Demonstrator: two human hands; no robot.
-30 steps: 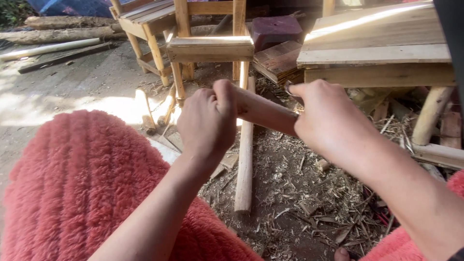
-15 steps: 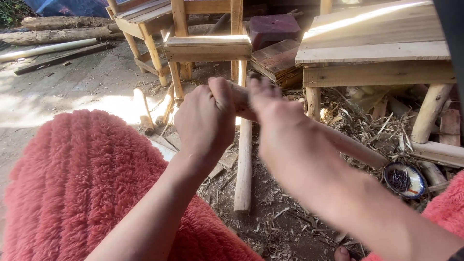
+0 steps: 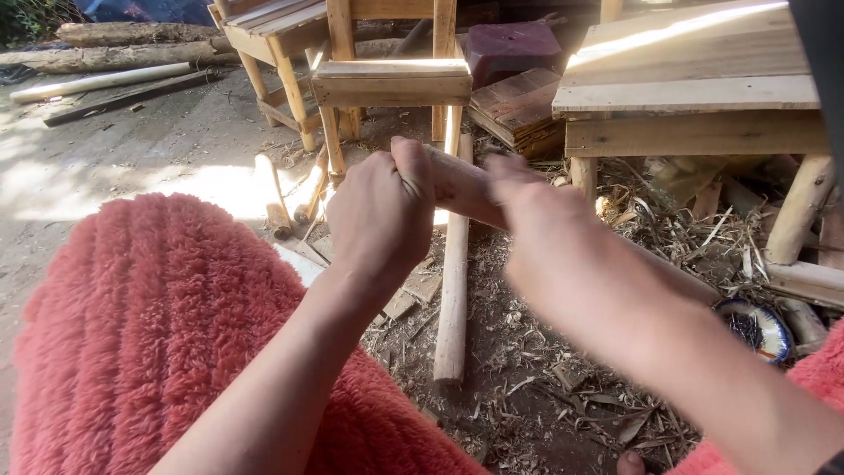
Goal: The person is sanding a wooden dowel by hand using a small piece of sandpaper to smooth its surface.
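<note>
From the head view, the left hand [image 3: 380,215] was curled in a full grip around the upper end of a peeled wooden pole [image 3: 462,186], held up off the ground at a slant that ran down toward the person's right. The right hand [image 3: 549,242] lay over the pole just beside the left, blurred, so whether its grip was closed on the wood or only resting there could not be told. Below the hands a second pole [image 3: 454,290] lay lengthwise on the dirt floor [image 3: 132,149], its near end stopping among wood shavings [image 3: 563,387]; the held pole crossed above it without touching. The person's left knee, in red fleece [image 3: 158,334], filled the lower left and closed off that side. To the right a plank worktop [image 3: 694,79] on round log legs stood near, its front edge just beyond the right hand, and a small patterned bowl [image 3: 754,327] of dark bits sat on the ground beside the lower stretch of the held pole. Straight ahead stood a wooden stool [image 3: 391,84], near the left hand's knuckles. Open floor lay to the far left, up to logs [image 3: 114,57] at the edge.
</note>
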